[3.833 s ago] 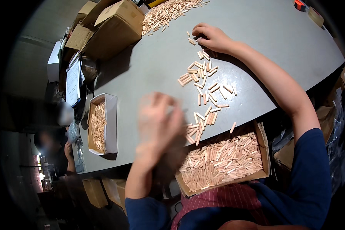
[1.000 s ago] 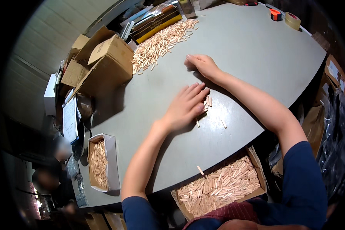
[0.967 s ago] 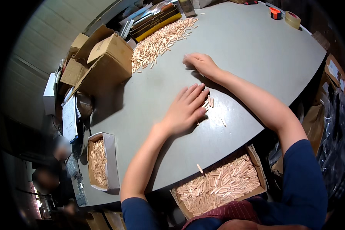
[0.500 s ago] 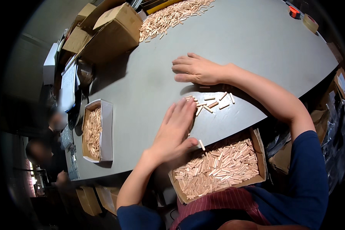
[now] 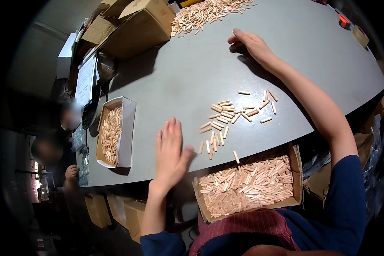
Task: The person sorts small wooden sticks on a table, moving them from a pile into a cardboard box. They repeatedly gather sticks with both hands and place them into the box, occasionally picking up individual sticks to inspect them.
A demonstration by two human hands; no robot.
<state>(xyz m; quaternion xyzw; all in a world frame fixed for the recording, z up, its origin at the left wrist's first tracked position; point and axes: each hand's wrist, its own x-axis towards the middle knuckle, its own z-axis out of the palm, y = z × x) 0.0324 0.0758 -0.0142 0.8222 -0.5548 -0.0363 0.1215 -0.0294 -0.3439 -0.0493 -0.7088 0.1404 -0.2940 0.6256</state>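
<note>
My left hand [image 5: 170, 147] lies over the grey table near its front edge, palm down with the fingers stretched, holding nothing. To its right, several short wooden dowels [image 5: 252, 113] are scattered loosely on the tabletop. One dowel [image 5: 236, 157] sticks out over the table edge above a cardboard box [image 5: 297, 179], which is filled with more dowels [image 5: 247, 187] and sits against my body. Beyond the loose dowels, my right hand [image 5: 249, 45] hovers over the far part of the table, loosely bent, with its fingers apart and nothing visible in them.
A white-sided box [image 5: 126, 132] of dowels stands on the table at left. At the far edge lies a large dowel pile [image 5: 209, 15] beside an open carton [image 5: 136, 32]. A tape roll [image 5: 360, 36] sits far right. Another person's hand [image 5: 71, 171] shows at left.
My left hand has pulled back left from the loose dowels, uncovering more of them, now spread out. My right hand has moved farther away and to the right.
</note>
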